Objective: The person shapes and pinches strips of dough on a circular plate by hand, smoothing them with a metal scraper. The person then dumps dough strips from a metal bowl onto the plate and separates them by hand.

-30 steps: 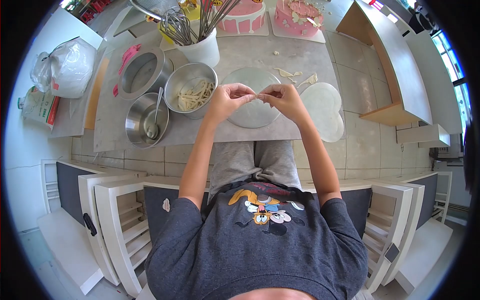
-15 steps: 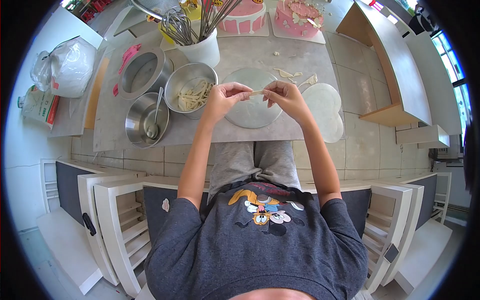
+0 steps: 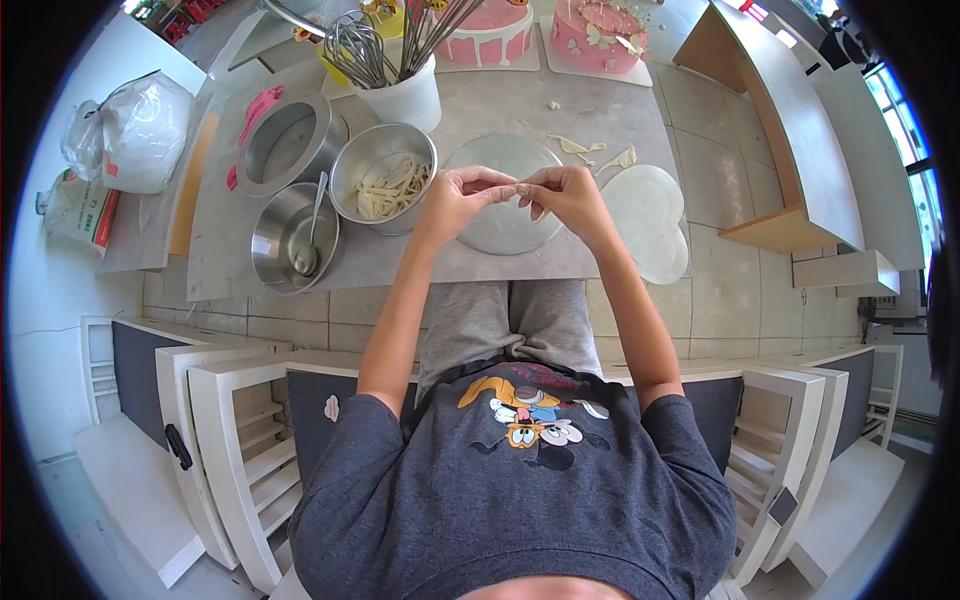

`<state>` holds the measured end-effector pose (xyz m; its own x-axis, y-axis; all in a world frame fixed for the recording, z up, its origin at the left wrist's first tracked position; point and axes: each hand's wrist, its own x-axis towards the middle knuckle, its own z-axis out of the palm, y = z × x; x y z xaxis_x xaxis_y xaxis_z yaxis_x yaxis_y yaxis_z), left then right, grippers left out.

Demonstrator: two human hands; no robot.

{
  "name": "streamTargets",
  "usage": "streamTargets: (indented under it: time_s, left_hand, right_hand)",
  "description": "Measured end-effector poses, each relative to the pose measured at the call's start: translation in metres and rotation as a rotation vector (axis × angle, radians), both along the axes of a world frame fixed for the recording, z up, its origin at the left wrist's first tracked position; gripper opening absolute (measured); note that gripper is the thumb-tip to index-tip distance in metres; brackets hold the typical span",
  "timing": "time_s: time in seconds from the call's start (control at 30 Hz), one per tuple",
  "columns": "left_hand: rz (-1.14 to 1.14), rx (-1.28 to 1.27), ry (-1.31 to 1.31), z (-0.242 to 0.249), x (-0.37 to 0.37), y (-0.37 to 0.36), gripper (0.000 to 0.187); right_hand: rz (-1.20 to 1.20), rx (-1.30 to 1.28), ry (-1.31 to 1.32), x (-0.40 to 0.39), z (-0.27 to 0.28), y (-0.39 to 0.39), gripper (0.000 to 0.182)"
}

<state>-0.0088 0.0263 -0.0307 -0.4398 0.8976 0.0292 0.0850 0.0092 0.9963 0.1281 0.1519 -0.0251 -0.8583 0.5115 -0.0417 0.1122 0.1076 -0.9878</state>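
Observation:
Above a round, pale translucent disc [image 3: 505,235] on the table, my left hand [image 3: 458,205] and my right hand [image 3: 568,198] meet at the fingertips. Both are closed in a pinch on a small strip of dough, which the fingers now almost entirely hide. Left of my left hand stands a metal bowl [image 3: 343,160] with several pale dough strips [image 3: 395,190] lying loose in it. Thin dough scraps [image 3: 572,147] rest on the table beyond my right hand. To the right of that hand lies a whitish scalloped mat [image 3: 645,220].
A second metal bowl [image 3: 266,250] holds a spoon [image 3: 316,215]; behind it stands a wide-rimmed metal pot [image 3: 262,180]. A white tub [image 3: 415,100] of whisks [image 3: 365,55] and two pink decorated cakes [image 3: 590,40] are at the back. The table's front edge [image 3: 400,275] is near my lap.
My fingertips have come together, covering the dough strip that showed between them before. My left hand has shifted slightly right. The bowls and mats look the same.

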Motion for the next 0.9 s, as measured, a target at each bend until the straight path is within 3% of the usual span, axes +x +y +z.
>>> streamTargets:
  time_s: [0.13,0.3,0.9]
  left_hand:
    - [0.013,0.015,0.026,-0.0014,0.0003,-0.0002,0.017]
    - [0.093,-0.033,0.294,0.0015,0.0011,0.0001,0.013]
    - [0.121,-0.015,0.12,-0.0047,-0.0048,-0.003,0.012]
  right_hand:
    - [0.003,-0.041,-0.014,0.0009,-0.0017,-0.0002,0.019]
    - [0.001,0.003,-0.004,-0.0015,-0.0023,-0.0028,0.02]
    - [-0.004,0.031,0.067,-0.003,0.0015,-0.0043,0.015]
